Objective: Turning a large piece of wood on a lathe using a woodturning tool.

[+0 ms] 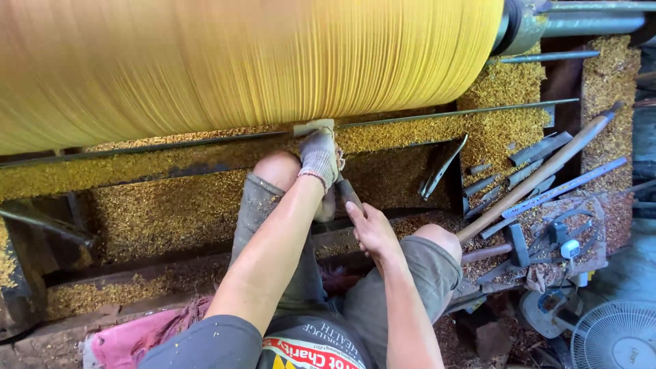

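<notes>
1. A white electric fan (615,336) sits at five o'clock.
2. A long wooden handle (540,173) lies at three o'clock among chisels (540,148).
3. A pink cloth (130,338) lies at seven o'clock.
4. Yellow wood shavings (171,212) cover the bed.

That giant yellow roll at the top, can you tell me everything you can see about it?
The giant yellow wooden cylinder lies sideways across the top of the view, blurred with fine streaks as if spinning. Its right end meets a grey metal shaft. A long metal rest bar runs just below it. The person's gloved left hand presses a tool's flat tip toward its lower edge, while the bare right hand grips the handle. Yellow wood shavings lie heaped underneath.
</notes>
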